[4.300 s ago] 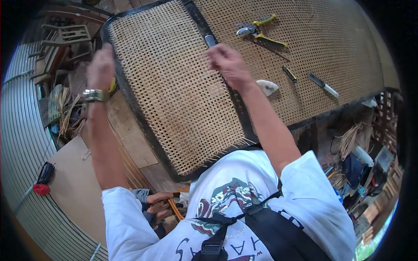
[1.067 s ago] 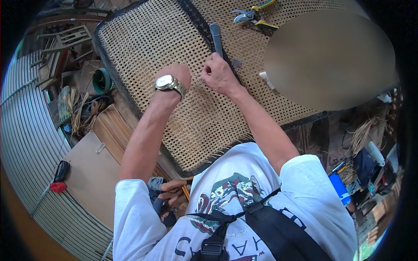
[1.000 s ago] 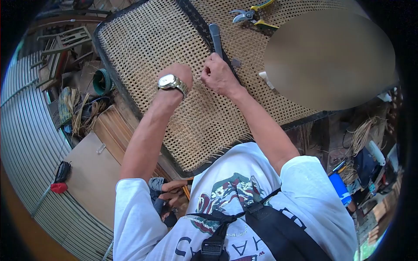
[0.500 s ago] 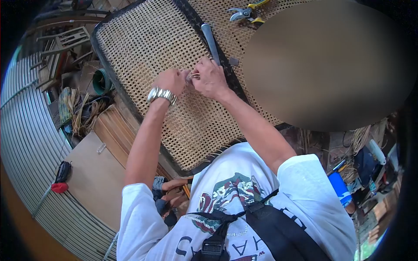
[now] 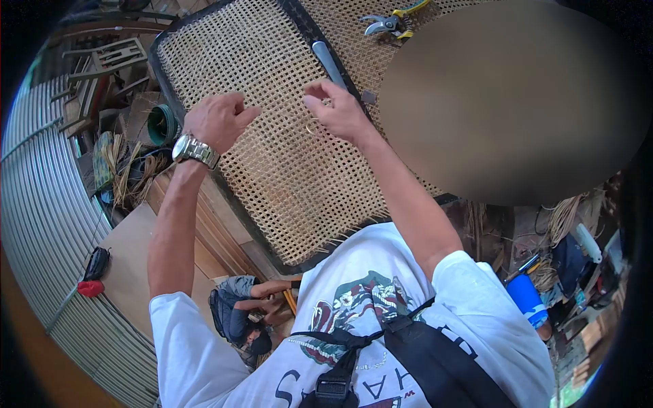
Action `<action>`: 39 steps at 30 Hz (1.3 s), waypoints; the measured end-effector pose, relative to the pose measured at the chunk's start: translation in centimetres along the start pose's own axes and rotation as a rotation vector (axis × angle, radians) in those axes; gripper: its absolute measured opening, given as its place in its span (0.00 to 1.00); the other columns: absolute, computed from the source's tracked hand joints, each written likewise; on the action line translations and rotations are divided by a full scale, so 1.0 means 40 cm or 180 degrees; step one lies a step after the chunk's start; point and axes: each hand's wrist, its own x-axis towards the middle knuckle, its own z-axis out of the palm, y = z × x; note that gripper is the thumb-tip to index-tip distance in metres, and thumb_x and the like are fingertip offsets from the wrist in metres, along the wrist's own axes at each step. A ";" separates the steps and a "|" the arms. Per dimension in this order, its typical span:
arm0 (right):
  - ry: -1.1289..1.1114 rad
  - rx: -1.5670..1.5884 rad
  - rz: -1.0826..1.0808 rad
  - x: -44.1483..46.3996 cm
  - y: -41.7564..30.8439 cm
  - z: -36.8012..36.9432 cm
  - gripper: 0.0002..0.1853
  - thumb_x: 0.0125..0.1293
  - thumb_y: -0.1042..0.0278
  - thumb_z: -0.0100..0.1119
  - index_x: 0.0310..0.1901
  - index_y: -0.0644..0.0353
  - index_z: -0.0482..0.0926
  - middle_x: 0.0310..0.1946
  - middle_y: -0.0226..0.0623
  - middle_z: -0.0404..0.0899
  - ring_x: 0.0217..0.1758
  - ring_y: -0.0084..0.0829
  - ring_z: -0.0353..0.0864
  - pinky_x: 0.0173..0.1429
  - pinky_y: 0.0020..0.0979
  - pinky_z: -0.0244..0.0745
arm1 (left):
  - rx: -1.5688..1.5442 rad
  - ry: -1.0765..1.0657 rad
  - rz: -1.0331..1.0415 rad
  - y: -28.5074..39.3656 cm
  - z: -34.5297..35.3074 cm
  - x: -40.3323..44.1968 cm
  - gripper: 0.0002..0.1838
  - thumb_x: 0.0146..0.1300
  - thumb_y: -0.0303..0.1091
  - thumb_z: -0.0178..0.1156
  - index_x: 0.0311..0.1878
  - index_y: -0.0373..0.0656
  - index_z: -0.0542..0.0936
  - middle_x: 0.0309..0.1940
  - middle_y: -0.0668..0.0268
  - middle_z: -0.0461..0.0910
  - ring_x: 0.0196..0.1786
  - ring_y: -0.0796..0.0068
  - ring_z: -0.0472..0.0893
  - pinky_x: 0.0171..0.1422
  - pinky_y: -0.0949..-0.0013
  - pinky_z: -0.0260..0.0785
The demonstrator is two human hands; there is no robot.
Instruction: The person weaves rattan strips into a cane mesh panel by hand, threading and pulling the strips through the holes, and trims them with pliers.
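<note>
Over the woven cane panel (image 5: pixel 272 156) in its dark frame, my two hands are apart. My left hand (image 5: pixel 219 122) is above the panel's left side, its fingers curled and its thumb pointing right. Whatever it may hold cannot be made out. Near the right side of the panel, my right hand (image 5: pixel 340 115) has bent fingers around a thin pale cane strand (image 5: pixel 309 128), which curls out below the thumb. A grey-handled tool (image 5: pixel 328 64) lies on the dark frame just beyond my right hand; its lower end is hidden behind that hand.
Yellow-handled pruning shears (image 5: pixel 384 26) and a small dark square piece (image 5: pixel 368 96) lie on more cane weave to the right. A blurred oval covers the right. Below left, another person (image 5: pixel 238 306) is crouching. A green container (image 5: pixel 161 124) and cane bundles (image 5: pixel 129 177) stand left.
My hands have separated. The left hand moved left from the middle of the panel, while the right hand shifted slightly right and its fingers loosened. More of the crouching person shows.
</note>
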 end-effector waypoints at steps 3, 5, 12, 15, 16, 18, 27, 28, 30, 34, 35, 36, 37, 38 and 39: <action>-0.0375 0.1931 0.0136 0.042 0.003 0.033 0.11 0.76 0.62 0.60 0.49 0.60 0.84 0.49 0.31 0.83 0.51 0.23 0.81 0.54 0.29 0.77 | -0.0457 0.0291 0.0231 0.041 -0.012 0.014 0.26 0.63 0.61 0.66 0.33 0.42 0.84 0.20 0.61 0.80 0.26 0.65 0.80 0.34 0.57 0.71; -0.0708 0.1708 0.0536 0.045 0.009 0.038 0.11 0.76 0.64 0.61 0.52 0.61 0.83 0.48 0.30 0.83 0.44 0.22 0.82 0.51 0.27 0.78 | -0.1069 0.0222 -0.0045 0.043 0.019 0.042 0.27 0.63 0.60 0.66 0.33 0.41 0.84 0.19 0.60 0.80 0.24 0.66 0.79 0.33 0.58 0.71; 0.0401 -0.0262 0.0333 0.043 0.087 0.046 0.10 0.53 0.62 0.71 0.29 0.61 0.88 0.42 0.46 0.81 0.47 0.41 0.83 0.57 0.37 0.78 | -0.0671 -0.0486 0.0037 0.074 0.154 0.073 0.17 0.74 0.46 0.54 0.46 0.41 0.84 0.36 0.50 0.86 0.39 0.50 0.86 0.48 0.49 0.77; 0.0278 -0.0548 0.0368 0.049 0.073 0.039 0.09 0.52 0.64 0.71 0.28 0.61 0.87 0.40 0.44 0.80 0.47 0.40 0.82 0.56 0.36 0.77 | -0.0178 -0.0677 0.0111 0.096 0.161 0.087 0.17 0.74 0.44 0.53 0.46 0.40 0.84 0.39 0.50 0.87 0.42 0.50 0.87 0.51 0.50 0.78; 0.0313 -0.0664 0.0313 0.049 0.072 0.041 0.09 0.51 0.64 0.71 0.28 0.62 0.87 0.38 0.41 0.80 0.45 0.38 0.82 0.55 0.35 0.77 | 0.0066 -0.0772 0.0082 0.109 0.155 0.091 0.17 0.75 0.43 0.52 0.48 0.40 0.84 0.40 0.50 0.87 0.44 0.52 0.87 0.51 0.51 0.80; 0.0305 -0.0705 0.0206 0.046 0.067 0.045 0.09 0.51 0.65 0.70 0.28 0.62 0.86 0.39 0.42 0.80 0.45 0.38 0.81 0.54 0.36 0.77 | 0.0394 -0.0926 -0.0007 0.139 0.125 0.088 0.16 0.74 0.39 0.52 0.50 0.41 0.86 0.44 0.51 0.88 0.46 0.55 0.89 0.50 0.54 0.83; 0.0242 -0.0761 -0.0023 0.046 0.052 0.048 0.07 0.57 0.69 0.65 0.29 0.64 0.84 0.40 0.52 0.79 0.47 0.49 0.81 0.58 0.42 0.77 | 0.0031 -0.0659 0.0108 0.149 0.182 0.090 0.12 0.70 0.34 0.57 0.39 0.36 0.86 0.36 0.48 0.87 0.41 0.51 0.87 0.49 0.50 0.80; 0.0074 -0.0674 0.0156 0.049 0.051 0.049 0.08 0.58 0.68 0.64 0.28 0.65 0.84 0.41 0.51 0.78 0.47 0.49 0.80 0.59 0.42 0.77 | -0.0231 -0.0522 0.0039 0.126 0.210 0.085 0.13 0.71 0.36 0.57 0.39 0.37 0.86 0.38 0.47 0.87 0.41 0.51 0.87 0.49 0.50 0.80; 0.0021 -0.0664 0.0182 0.052 0.045 0.066 0.08 0.59 0.69 0.63 0.30 0.65 0.84 0.43 0.51 0.78 0.49 0.49 0.80 0.59 0.42 0.76 | -0.0686 -0.0492 0.0023 0.082 0.227 0.097 0.20 0.73 0.47 0.56 0.39 0.39 0.86 0.38 0.47 0.87 0.41 0.50 0.87 0.50 0.49 0.78; 0.0205 -0.1442 -0.0153 0.021 0.031 0.091 0.08 0.60 0.69 0.61 0.36 0.65 0.84 0.47 0.47 0.77 0.54 0.48 0.78 0.61 0.46 0.74 | -0.1147 -0.0766 -0.0434 0.090 0.192 0.096 0.27 0.68 0.59 0.59 0.39 0.40 0.86 0.33 0.50 0.86 0.36 0.50 0.85 0.46 0.51 0.76; 0.0195 -0.1454 -0.0161 0.015 0.030 0.097 0.08 0.60 0.69 0.61 0.36 0.65 0.84 0.47 0.47 0.77 0.54 0.48 0.78 0.61 0.46 0.74 | -0.1163 -0.0761 -0.0439 0.088 0.199 0.097 0.27 0.68 0.59 0.59 0.39 0.40 0.86 0.33 0.50 0.86 0.36 0.50 0.85 0.46 0.51 0.76; 0.0290 -0.1373 -0.0062 0.010 0.031 0.106 0.08 0.59 0.69 0.62 0.37 0.65 0.83 0.47 0.47 0.77 0.55 0.47 0.77 0.61 0.46 0.73 | -0.0866 -0.0562 -0.0208 0.087 0.199 0.096 0.25 0.69 0.57 0.58 0.42 0.42 0.86 0.35 0.51 0.86 0.38 0.50 0.86 0.46 0.51 0.77; 0.0390 -0.1286 0.0030 0.008 0.032 0.112 0.09 0.59 0.70 0.62 0.38 0.65 0.83 0.47 0.46 0.77 0.56 0.47 0.76 0.62 0.47 0.72 | -0.0560 -0.0357 0.0018 0.082 0.195 0.096 0.23 0.70 0.56 0.57 0.45 0.43 0.86 0.38 0.51 0.87 0.40 0.50 0.87 0.46 0.50 0.78; 0.0388 -0.1286 0.0010 0.006 0.034 0.115 0.09 0.59 0.70 0.62 0.38 0.65 0.83 0.47 0.46 0.77 0.56 0.47 0.76 0.62 0.47 0.72 | -0.0559 -0.0341 0.0006 0.062 0.184 0.096 0.23 0.70 0.56 0.57 0.45 0.43 0.86 0.38 0.51 0.87 0.40 0.50 0.87 0.46 0.50 0.78; 0.0338 -0.1442 -0.0088 -0.005 0.038 0.115 0.11 0.61 0.67 0.63 0.42 0.65 0.82 0.47 0.47 0.77 0.57 0.47 0.76 0.64 0.46 0.71 | -0.0361 -0.0304 -0.0184 0.045 0.136 0.077 0.23 0.70 0.56 0.57 0.44 0.43 0.85 0.37 0.52 0.87 0.40 0.50 0.87 0.46 0.50 0.78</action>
